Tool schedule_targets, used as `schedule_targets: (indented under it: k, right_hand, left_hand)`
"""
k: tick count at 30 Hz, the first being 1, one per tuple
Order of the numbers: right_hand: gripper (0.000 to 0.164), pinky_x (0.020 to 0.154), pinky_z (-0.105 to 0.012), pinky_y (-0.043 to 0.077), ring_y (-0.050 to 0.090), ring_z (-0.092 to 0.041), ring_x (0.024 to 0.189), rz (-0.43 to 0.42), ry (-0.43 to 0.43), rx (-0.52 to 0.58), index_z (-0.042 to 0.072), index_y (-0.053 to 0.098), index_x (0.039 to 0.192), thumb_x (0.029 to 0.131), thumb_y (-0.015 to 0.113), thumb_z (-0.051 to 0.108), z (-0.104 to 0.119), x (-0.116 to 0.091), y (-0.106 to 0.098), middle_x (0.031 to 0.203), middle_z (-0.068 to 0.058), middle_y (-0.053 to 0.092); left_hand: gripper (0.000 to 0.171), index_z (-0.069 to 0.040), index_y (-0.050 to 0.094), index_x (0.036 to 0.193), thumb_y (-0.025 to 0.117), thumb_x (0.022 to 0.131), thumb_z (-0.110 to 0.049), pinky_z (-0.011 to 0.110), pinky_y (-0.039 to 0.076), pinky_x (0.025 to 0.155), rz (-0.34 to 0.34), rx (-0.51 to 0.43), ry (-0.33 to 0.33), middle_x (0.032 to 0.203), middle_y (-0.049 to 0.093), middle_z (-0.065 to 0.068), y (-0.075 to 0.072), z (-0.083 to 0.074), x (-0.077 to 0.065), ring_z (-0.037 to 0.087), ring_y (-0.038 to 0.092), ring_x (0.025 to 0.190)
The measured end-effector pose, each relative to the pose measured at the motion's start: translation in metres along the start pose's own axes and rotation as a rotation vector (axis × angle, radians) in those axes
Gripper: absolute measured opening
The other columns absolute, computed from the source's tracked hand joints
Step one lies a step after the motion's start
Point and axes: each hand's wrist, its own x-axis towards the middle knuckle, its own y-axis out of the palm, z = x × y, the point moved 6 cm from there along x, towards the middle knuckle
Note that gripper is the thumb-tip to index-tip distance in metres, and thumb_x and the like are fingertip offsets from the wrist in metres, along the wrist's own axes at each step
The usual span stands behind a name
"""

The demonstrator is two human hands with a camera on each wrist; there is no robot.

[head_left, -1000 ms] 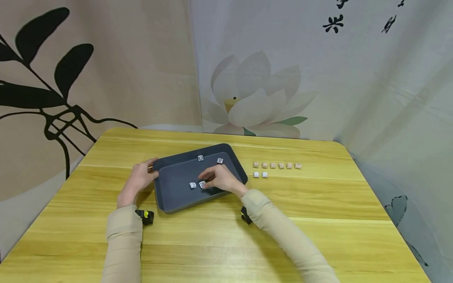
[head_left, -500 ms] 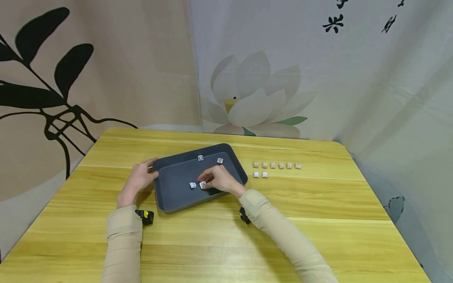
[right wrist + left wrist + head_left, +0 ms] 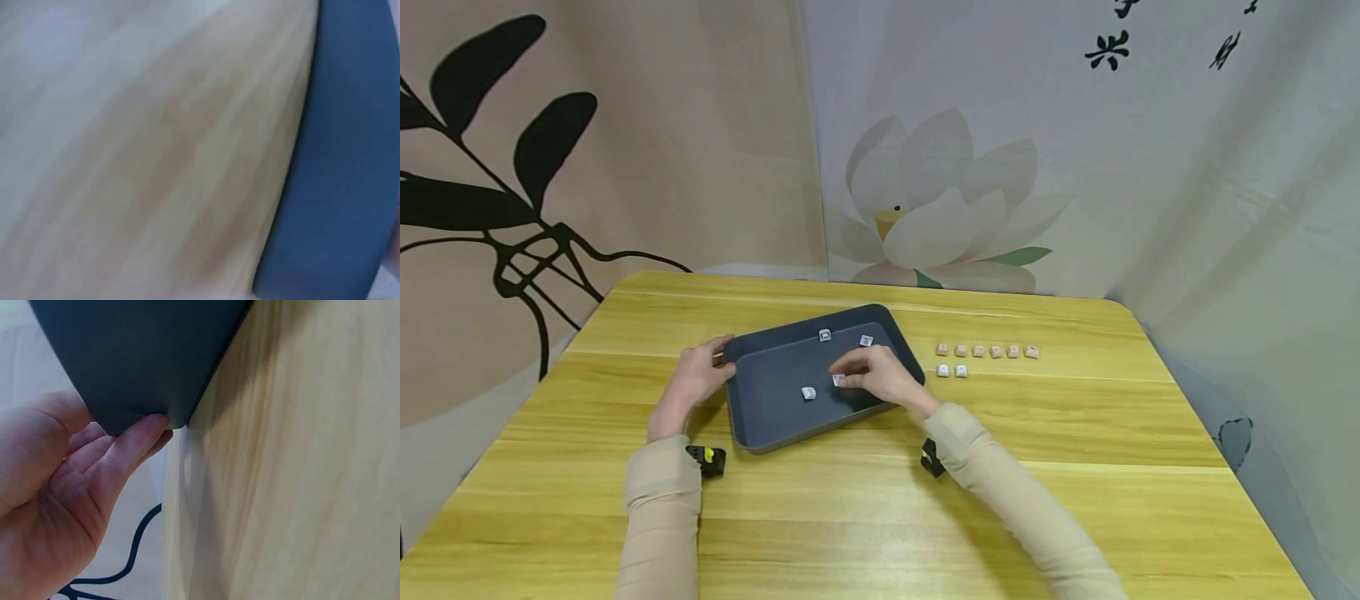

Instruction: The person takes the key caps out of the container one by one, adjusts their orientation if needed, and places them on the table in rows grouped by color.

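Observation:
A dark grey tray (image 3: 767, 417) lies at an angle on the wooden table. My left hand (image 3: 695, 379) grips its left end; in the left wrist view the thumb and fingers of that hand (image 3: 81, 481) pinch the tray's wall (image 3: 137, 369). Over the tray's right half, my right hand (image 3: 886, 375) pinches a small white keycap (image 3: 837, 380) between thumb and fingertips. Another white keycap (image 3: 808, 393) lies in the tray just left of it. Two more, a keycap (image 3: 825, 335) and a second keycap (image 3: 866, 341), sit near the far wall.
Right of the tray, several beige keycaps (image 3: 978, 352) stand in a row on the table (image 3: 1075, 417). Two white keycaps (image 3: 952, 371) stand in front of that row's left end. A printed curtain (image 3: 715, 167) hangs behind the table. The right wrist view mostly shows tabletop and the tray's outer side (image 3: 337, 150).
My right hand has lifted the keycap it pinches and shifted slightly right and away from the tray's near side. My left hand and the tray stay where they were.

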Motion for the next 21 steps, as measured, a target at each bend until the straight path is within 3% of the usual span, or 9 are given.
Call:
schedule_targets:
  k: [6, 12, 15, 21]
  right_hand:
    - [0.027, 0.083, -0.026, 0.053, 0.063, -0.023, 0.101, -0.034, -0.006, 0.146, 0.000, 0.064, 0.113, 0.087, 0.059, 0.008, -0.001, -0.015, -0.024, 0.114, -0.014, 0.064]
    - [0.030, 0.092, -0.043, 0.049, 0.060, -0.034, 0.107, -0.069, 0.046, 0.317, 0.002, 0.061, 0.118, 0.090, 0.055, 0.010, -0.027, -0.027, -0.047, 0.120, -0.016, 0.060]
    - [0.031, 0.095, -0.044, 0.047, 0.057, -0.040, 0.109, -0.091, 0.072, 0.398, -0.001, 0.059, 0.120, 0.091, 0.053, 0.011, -0.036, -0.036, -0.060, 0.122, -0.022, 0.057]
    - [0.035, 0.096, -0.041, 0.047, 0.063, -0.029, 0.104, -0.142, 0.103, 0.478, -0.004, 0.055, 0.121, 0.091, 0.054, 0.014, -0.053, -0.053, -0.080, 0.124, -0.025, 0.055]
  left_hand:
    - [0.057, 0.002, 0.028, 0.142, 0.047, 0.089, -0.008, 0.045, 0.050, 0.089, 0.004, -0.002, 0.000, 0.139, 0.033, 0.033, 0.000, 0.002, 0.001, 0.046, 0.043, 0.121]
    - [0.057, 0.002, 0.027, 0.143, 0.046, 0.089, -0.008, 0.045, 0.051, 0.088, 0.006, -0.006, -0.001, 0.140, 0.032, 0.033, 0.000, 0.002, 0.001, 0.047, 0.043, 0.122]
    - [0.057, 0.001, 0.027, 0.143, 0.046, 0.090, -0.008, 0.045, 0.051, 0.088, 0.006, -0.004, 0.000, 0.140, 0.032, 0.034, 0.000, 0.002, 0.001, 0.047, 0.042, 0.122]
    - [0.058, 0.001, 0.026, 0.143, 0.046, 0.090, -0.008, 0.046, 0.050, 0.090, 0.002, -0.007, -0.003, 0.140, 0.032, 0.034, 0.001, 0.001, 0.000, 0.046, 0.042, 0.122]
